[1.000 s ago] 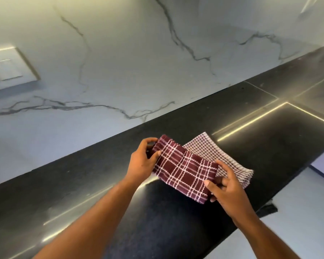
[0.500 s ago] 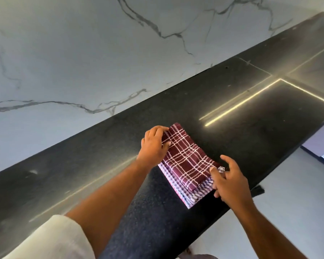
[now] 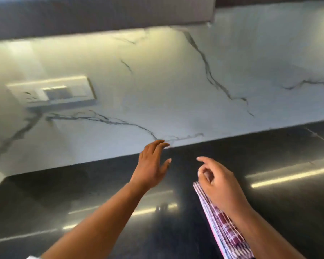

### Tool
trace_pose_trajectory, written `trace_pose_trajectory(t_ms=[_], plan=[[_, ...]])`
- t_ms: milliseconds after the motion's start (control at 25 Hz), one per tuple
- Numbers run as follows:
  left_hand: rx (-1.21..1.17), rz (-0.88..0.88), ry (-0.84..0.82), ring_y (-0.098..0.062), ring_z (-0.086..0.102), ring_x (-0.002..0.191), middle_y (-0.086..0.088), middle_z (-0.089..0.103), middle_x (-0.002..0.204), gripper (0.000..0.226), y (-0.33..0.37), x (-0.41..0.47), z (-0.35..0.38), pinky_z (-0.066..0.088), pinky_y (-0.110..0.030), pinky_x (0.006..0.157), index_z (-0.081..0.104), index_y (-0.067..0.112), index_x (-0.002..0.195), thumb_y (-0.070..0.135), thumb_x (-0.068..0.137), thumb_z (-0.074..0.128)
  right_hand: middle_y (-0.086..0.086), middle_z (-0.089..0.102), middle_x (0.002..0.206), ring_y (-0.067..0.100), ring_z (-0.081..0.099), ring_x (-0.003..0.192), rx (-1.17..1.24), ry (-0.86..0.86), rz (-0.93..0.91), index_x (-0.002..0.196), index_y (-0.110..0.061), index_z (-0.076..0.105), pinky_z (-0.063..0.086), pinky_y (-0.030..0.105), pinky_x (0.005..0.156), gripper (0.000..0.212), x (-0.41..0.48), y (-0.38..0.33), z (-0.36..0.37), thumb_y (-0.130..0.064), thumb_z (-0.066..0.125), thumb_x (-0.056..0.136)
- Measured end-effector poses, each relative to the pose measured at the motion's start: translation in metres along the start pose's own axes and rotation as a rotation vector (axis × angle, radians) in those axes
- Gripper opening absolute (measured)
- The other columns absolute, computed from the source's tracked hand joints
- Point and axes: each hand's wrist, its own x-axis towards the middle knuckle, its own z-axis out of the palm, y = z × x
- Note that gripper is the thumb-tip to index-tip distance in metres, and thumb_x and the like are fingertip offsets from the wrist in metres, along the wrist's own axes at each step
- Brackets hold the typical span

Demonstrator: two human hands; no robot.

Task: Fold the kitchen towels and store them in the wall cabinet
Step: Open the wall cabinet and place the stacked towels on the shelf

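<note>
Marble-veined wall fills most of our view, with a switch plate set into it on the left and the underside of the wall cabinet running across the top, its door not visible from here. Below lies the glossy black counter, bare where we can see it. We carry the folded kitchen towels as one stack, maroon plaid among paler checks, lifted off the counter and pressed against the underside of our right hand and wrist; the thumb and inner fingers pinch the stack's upper end while the forefinger points loosely forward. Holding the stack one-handed this way seems meant to keep the folds together while leaving the other hand free. Our left hand is empty, fingers spread and extended toward the wall, touching nothing. We judge the folding done and the storing under way, the free hand likely meant for the cabinet door above.
</note>
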Motion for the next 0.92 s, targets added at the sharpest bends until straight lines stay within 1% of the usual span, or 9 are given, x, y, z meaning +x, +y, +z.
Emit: trace_pose_trajectory(t_ms=[160,280,320,400,480,640,760,840,920], plan=[[0.000,-0.010,0.259,-0.008,0.039,0.141,0.011,0.048,0.148,0.047,-0.035,-0.017,-0.123,0.032,-0.029,0.116,0.050,0.028,0.144,0.037,0.100,0.062,-0.019,0.061,0.122,0.002,0.060,0.114,-0.034,-0.001,-0.388,0.130,-0.032,0.062,0.052,0.026,0.097,0.043,0.047,-0.101,0.038,-0.019,0.073,0.090],[-0.163,-0.097,0.494,0.006,0.046,0.130,0.024,0.055,0.136,0.036,-0.055,-0.030,-0.233,0.037,-0.017,0.107,0.052,0.038,0.137,0.045,0.101,0.055,-0.018,0.059,0.127,0.005,0.058,0.120,-0.063,0.119,-0.743,0.128,-0.030,0.064,0.047,0.020,0.098,0.043,0.068,-0.203,0.055,-0.019,0.072,0.087],[-0.266,-0.129,0.571,0.004,0.052,0.125,0.023,0.060,0.131,0.031,-0.060,-0.034,-0.269,0.042,-0.018,0.102,0.053,0.039,0.133,0.045,0.103,0.052,-0.016,0.060,0.128,0.007,0.059,0.121,-0.058,0.182,-0.845,0.126,-0.028,0.067,0.049,0.022,0.097,0.039,0.073,-0.240,0.057,-0.021,0.070,0.087],[-0.512,-0.188,0.683,-0.007,0.063,0.115,0.015,0.069,0.122,0.021,-0.071,-0.039,-0.324,0.051,-0.027,0.094,0.057,0.033,0.126,0.026,0.108,0.048,-0.012,0.061,0.131,0.010,0.059,0.122,-0.033,0.282,-1.004,0.123,-0.026,0.069,0.050,0.026,0.099,0.033,0.078,-0.303,0.057,-0.025,0.064,0.090],[-0.771,-0.313,0.715,-0.018,0.067,0.109,0.009,0.074,0.116,0.035,-0.086,-0.046,-0.377,0.054,-0.035,0.086,0.060,0.029,0.119,0.002,0.104,0.045,-0.009,0.061,0.134,0.014,0.057,0.124,-0.010,0.373,-1.117,0.122,-0.025,0.069,0.046,0.028,0.105,0.030,0.078,-0.365,0.056,-0.024,0.061,0.092],[-1.285,-0.468,0.560,-0.021,0.067,0.109,0.005,0.079,0.111,0.034,-0.100,-0.058,-0.443,0.050,-0.036,0.082,0.070,0.018,0.109,0.001,0.098,0.042,-0.006,0.061,0.135,0.016,0.056,0.127,-0.164,0.444,-1.147,0.123,-0.024,0.068,0.045,0.032,0.109,0.032,0.070,-0.458,0.067,-0.021,0.061,0.091],[-1.422,-0.524,0.391,-0.021,0.065,0.110,0.005,0.079,0.114,0.033,-0.094,-0.072,-0.457,0.043,-0.036,0.081,0.070,0.017,0.092,0.008,0.095,0.038,-0.003,0.064,0.128,0.017,0.059,0.121,-0.154,0.487,-1.034,0.121,-0.019,0.070,0.051,0.033,0.104,0.030,0.069,-0.478,0.080,-0.017,0.065,0.092],[-1.435,-0.501,0.344,-0.022,0.065,0.102,0.001,0.078,0.109,0.025,-0.092,-0.090,-0.467,0.041,-0.035,0.076,0.064,0.019,0.081,0.012,0.090,0.041,-0.002,0.063,0.121,0.015,0.059,0.115,0.020,0.571,-0.982,0.119,-0.016,0.069,0.044,0.020,0.104,0.026,0.065,-0.478,0.088,-0.018,0.058,0.096],[-1.514,-0.444,0.340,-0.023,0.066,0.085,-0.003,0.070,0.087,0.012,-0.087,-0.115,-0.476,0.040,-0.034,0.069,0.061,0.019,0.073,0.022,0.081,0.053,-0.003,0.060,0.118,0.013,0.056,0.111,0.176,0.660,-0.915,0.119,-0.016,0.066,0.034,0.007,0.103,0.029,0.061,-0.481,0.092,-0.025,0.048,0.100]])
